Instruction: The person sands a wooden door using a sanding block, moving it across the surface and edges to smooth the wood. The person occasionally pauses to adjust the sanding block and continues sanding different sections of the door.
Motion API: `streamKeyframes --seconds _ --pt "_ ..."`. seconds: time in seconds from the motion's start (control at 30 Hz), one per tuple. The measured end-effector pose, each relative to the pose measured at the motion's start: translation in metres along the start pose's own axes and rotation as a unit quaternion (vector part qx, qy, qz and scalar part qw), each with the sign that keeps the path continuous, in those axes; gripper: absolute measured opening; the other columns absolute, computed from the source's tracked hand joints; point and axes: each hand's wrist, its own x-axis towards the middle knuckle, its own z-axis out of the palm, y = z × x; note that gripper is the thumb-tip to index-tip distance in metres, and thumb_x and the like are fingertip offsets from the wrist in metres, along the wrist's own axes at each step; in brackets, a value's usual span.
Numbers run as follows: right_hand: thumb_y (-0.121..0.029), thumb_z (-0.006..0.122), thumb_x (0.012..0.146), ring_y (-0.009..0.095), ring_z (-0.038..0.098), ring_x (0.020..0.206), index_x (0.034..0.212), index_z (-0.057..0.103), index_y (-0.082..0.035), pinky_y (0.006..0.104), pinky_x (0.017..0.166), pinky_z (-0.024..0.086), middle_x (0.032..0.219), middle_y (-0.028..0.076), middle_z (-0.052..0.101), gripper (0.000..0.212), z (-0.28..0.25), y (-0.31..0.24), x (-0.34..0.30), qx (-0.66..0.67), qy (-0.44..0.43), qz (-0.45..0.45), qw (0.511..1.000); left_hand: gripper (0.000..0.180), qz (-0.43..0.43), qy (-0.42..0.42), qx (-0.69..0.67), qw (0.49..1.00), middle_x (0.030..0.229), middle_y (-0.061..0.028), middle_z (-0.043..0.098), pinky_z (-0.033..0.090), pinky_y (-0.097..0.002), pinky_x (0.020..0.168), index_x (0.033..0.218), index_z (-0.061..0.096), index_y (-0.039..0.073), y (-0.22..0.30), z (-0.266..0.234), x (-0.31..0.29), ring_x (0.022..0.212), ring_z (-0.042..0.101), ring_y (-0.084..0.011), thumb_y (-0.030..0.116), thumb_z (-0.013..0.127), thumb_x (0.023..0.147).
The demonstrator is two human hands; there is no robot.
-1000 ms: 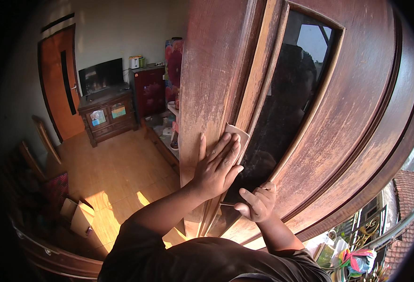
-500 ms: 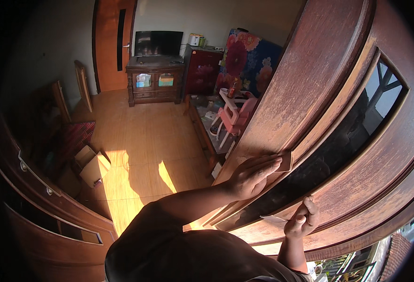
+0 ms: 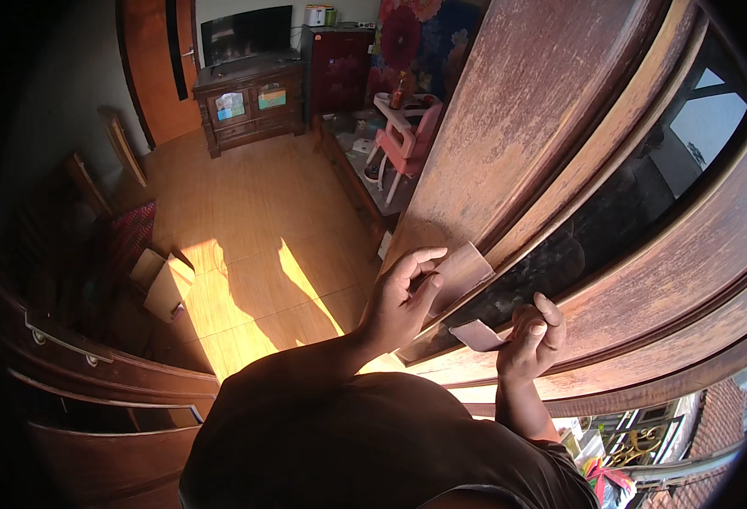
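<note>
Thin, limp sandpaper sheets: left hand (image 3: 403, 305) pinches one (image 3: 458, 273) against door (image 3: 509, 136); right hand (image 3: 533, 339) grips another (image 3: 478, 336) by its edge.

A brownish sheet of sandpaper (image 3: 461, 273) lies flat against the worn wooden door frame (image 3: 509, 144), at the edge of its dark glass panel, its lower corner pinched in the left hand (image 3: 403, 301). A second, smaller piece of sandpaper (image 3: 478, 336), bent and paler, is gripped in the right hand (image 3: 533, 339), just below the first.
</note>
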Motion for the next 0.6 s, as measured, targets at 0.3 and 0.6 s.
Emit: streamKeyframes --seconds 0.3,0.6 --pt "-0.017 0.070 0.101 0.009 0.061 0.079 0.121 0.064 0.004 0.0251 0.075 0.049 0.089 0.005 0.067 0.030 0.029 -0.003 -0.015 -0.038 0.000 0.080 0.996 0.022 0.047 -0.045 -0.001 0.998 0.123 -0.0105 0.065 0.046 -0.0280 0.098 0.120 0.062 -0.002 0.008 -0.006 -0.018 0.110 0.060 -0.0133 -0.002 0.046 0.106" --pt "-0.013 0.071 0.099 0.010 0.062 0.079 0.126 0.063 0.003 0.0258 0.074 0.050 0.086 0.005 0.068 0.033 0.012 0.001 -0.033 -0.071 0.042 0.108 0.991 0.012 0.031 -0.163 0.022 0.986 0.110 -0.0198 0.066 0.054 -0.0363 0.086 0.106 0.068 -0.003 -0.001 0.016 -0.031 0.099 0.068 -0.0309 0.005 0.067 0.097"
